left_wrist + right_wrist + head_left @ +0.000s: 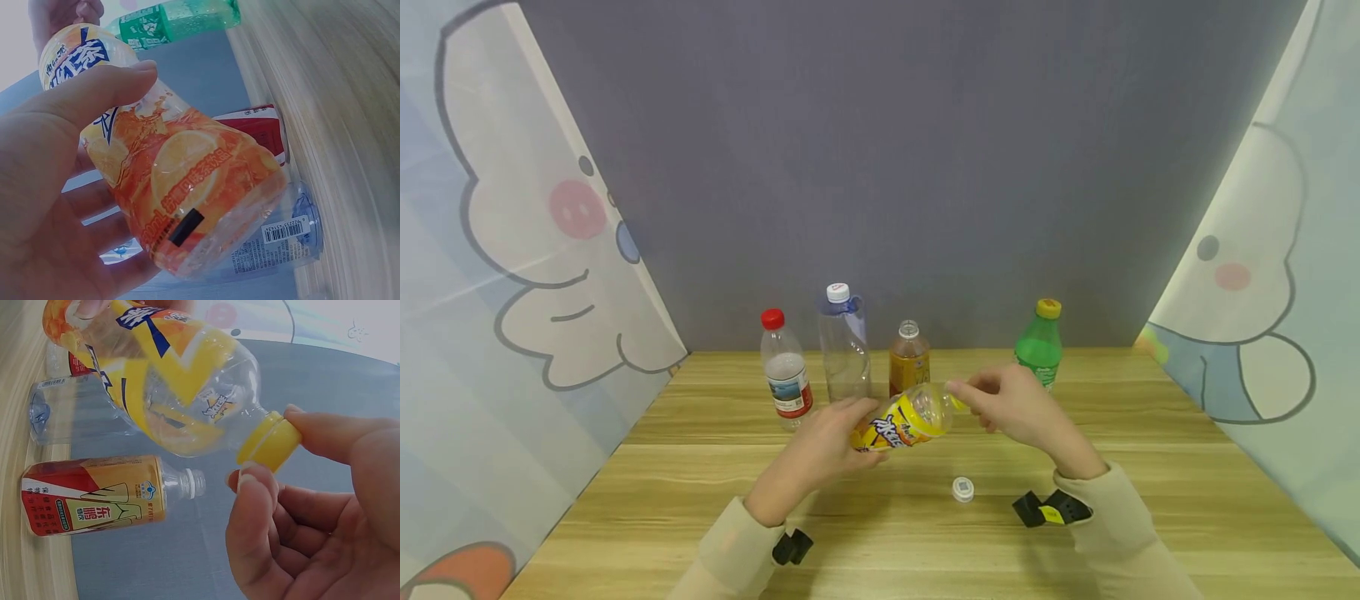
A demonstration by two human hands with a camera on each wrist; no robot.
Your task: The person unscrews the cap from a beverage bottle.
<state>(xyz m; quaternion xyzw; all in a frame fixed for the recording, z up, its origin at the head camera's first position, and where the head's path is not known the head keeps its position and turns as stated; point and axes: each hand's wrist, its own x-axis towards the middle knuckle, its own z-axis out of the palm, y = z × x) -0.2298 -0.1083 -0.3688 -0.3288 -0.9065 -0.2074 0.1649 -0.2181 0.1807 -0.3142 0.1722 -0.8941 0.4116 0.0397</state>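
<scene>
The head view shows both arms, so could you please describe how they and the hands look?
The left sleeve and right sleeve are pale beige. Small black blocks sit at both wrists, with a yellow patch on the right. The left hand and right hand wear no gloves.

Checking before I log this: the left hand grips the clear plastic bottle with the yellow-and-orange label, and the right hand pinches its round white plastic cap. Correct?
No: the round plastic cap is yellow, not white, as the right wrist view shows. The left hand does grip the clear plastic bottle, and the right hand pinches its cap.
</scene>
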